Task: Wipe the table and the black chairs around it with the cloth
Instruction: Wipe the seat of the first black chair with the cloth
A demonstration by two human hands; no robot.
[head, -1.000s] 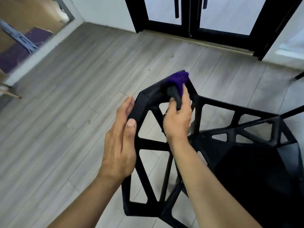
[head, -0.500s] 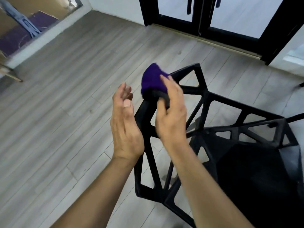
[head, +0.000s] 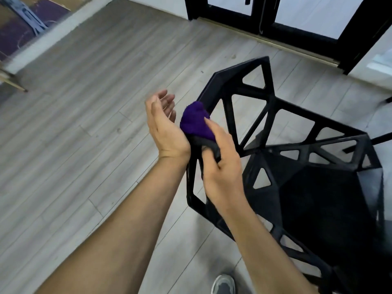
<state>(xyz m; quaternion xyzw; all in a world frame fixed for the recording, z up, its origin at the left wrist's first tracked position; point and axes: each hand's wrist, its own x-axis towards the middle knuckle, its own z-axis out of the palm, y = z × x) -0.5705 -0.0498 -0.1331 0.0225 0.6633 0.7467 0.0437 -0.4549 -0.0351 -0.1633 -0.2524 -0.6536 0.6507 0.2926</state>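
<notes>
A black chair (head: 271, 107) with a lattice of triangular openings fills the right half of the head view. My right hand (head: 220, 168) is closed around a purple cloth (head: 196, 122) and presses it on the left edge of the chair's backrest, about halfway down the frame. My left hand (head: 164, 124) is just left of the cloth, palm turned toward it, fingers apart and holding nothing; its heel is close to or touching the chair frame.
Grey wood-plank floor (head: 89, 128) spreads to the left and behind the chair. Black-framed glass doors (head: 261, 20) stand at the top. A shoe (head: 223, 284) shows at the bottom edge. A purple mat (head: 23, 32) and a metal leg (head: 14, 84) sit at the far left.
My right hand slid the cloth from the top corner of the backrest down its left edge. My left hand came off the frame and now hovers open beside the cloth.
</notes>
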